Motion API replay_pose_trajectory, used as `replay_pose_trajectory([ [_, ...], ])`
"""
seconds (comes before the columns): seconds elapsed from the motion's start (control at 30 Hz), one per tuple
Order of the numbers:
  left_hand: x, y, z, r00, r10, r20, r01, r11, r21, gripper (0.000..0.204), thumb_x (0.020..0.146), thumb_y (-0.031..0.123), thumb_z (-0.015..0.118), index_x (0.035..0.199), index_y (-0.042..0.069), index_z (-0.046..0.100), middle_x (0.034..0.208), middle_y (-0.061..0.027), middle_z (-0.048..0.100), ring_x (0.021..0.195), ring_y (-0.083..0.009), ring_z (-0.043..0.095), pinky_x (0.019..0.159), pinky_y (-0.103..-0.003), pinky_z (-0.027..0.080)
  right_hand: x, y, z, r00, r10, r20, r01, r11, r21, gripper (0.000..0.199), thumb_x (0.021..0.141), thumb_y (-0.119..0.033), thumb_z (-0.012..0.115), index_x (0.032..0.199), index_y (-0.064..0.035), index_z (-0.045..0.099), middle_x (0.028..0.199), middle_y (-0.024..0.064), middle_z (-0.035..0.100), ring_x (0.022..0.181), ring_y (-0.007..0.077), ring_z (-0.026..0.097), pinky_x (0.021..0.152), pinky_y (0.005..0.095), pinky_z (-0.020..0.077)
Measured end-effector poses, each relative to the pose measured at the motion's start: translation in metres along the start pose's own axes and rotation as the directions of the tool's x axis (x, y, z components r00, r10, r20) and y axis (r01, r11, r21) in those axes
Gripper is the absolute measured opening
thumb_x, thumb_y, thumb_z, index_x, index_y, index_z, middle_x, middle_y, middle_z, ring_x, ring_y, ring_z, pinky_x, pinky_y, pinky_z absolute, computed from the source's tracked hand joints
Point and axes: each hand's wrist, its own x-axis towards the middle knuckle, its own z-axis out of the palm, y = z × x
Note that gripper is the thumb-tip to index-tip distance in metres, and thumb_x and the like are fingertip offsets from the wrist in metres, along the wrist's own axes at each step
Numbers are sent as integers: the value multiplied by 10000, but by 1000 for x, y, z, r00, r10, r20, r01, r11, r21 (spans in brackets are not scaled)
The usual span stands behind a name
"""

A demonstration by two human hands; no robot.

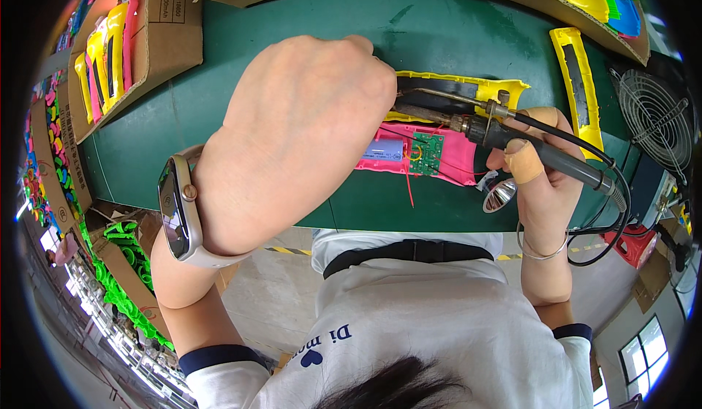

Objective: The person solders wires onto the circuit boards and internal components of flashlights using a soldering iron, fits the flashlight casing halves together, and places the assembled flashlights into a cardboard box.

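Observation:
My right hand, with tape wrapped on its thumb and a finger, grips a soldering iron with a thin metal feed tube along its top. The iron points left, its tip hidden behind my left hand. That hand is raised close to the view, knuckles bent and fingers curled out of sight; what they hold is hidden. Under the iron lies a pink plastic shell with a blue battery cell, a green circuit board and loose red wires. A silver reflector cup sits beside my right hand.
Behind the pink shell lies a yellow shell with a dark strip; another yellow shell lies further right. Cardboard boxes of coloured shells border the green table. A wire-guarded fan and black cable are at right.

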Motion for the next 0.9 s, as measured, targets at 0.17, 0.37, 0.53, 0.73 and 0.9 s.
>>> replay_pose_trajectory([
  [0.17,0,0,-2,1000,-11,9,11,1000,2,55,640,26,534,612,1,495,634,-126,473,559,-314,503,496,-395,406,-5,-4,-8,998,-58,-17,60,993,104,217,733,-25,602,916,80,552,827,64,530,649,121,578,591,198,461],
  [0.37,0,2,-2,1000,-13,7,13,1000,23,61,645,33,532,605,7,494,626,-123,467,554,-307,503,491,-385,407,-14,0,-21,987,-109,-118,114,993,40,272,738,-82,607,936,94,548,888,69,496,627,141,576,581,217,465],
  [0.53,0,2,-4,1000,5,27,-7,997,77,53,651,43,530,614,18,501,621,-116,460,559,-294,506,496,-374,408,-18,2,-25,977,-149,-155,162,984,77,271,741,-86,603,935,92,539,881,83,511,618,158,584,572,230,489],
  [0.73,-7,1,-3,999,18,-39,-14,994,104,46,645,68,554,655,30,531,643,-104,473,577,-281,516,518,-355,415,-22,2,-27,973,-131,-190,152,984,95,318,734,-122,619,960,73,508,866,97,537,595,153,585,539,211,492],
  [0.9,-21,9,-7,968,5,-249,9,998,55,196,608,93,626,803,78,622,782,-51,567,628,-222,548,556,-298,441,-29,7,-38,964,-131,-231,155,984,87,341,732,-148,627,970,58,497,849,98,552,583,142,578,517,192,475],
])
